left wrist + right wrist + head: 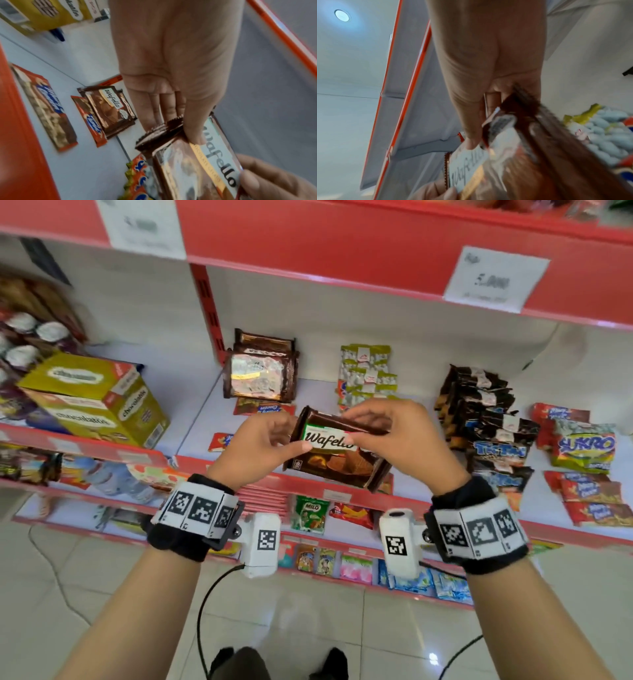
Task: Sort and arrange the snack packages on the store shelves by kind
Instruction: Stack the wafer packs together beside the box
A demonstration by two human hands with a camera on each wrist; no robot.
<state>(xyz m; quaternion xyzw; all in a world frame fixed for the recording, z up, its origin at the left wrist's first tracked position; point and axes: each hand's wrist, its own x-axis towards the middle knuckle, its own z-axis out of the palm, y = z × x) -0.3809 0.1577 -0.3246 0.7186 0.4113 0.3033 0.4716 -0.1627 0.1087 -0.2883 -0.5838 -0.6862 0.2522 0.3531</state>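
Both hands hold a small stack of brown Wafello packs [337, 453] above the front of the middle shelf. My left hand [263, 445] pinches the stack's left end, thumb on the label, fingers behind. At the right end my right hand [390, 433] grips it, thumb on the front. The left wrist view shows the Wafello packs [202, 162] under my left hand [173, 83]. A blurred shot of the same packs [513, 155] below my right hand [488, 81] fills the right wrist view. More Wafello packs [260, 371] lean at the shelf's back.
On the white shelf [421, 412] lie red wafer bars [263, 407], green-white packs [368, 373], dark Tic Tac packs [486, 412] and Sukro bags [585, 446]. Yellow Chocolatos boxes [99, 398] stand at the left. Lower shelves hold Milo sachets [310, 513].
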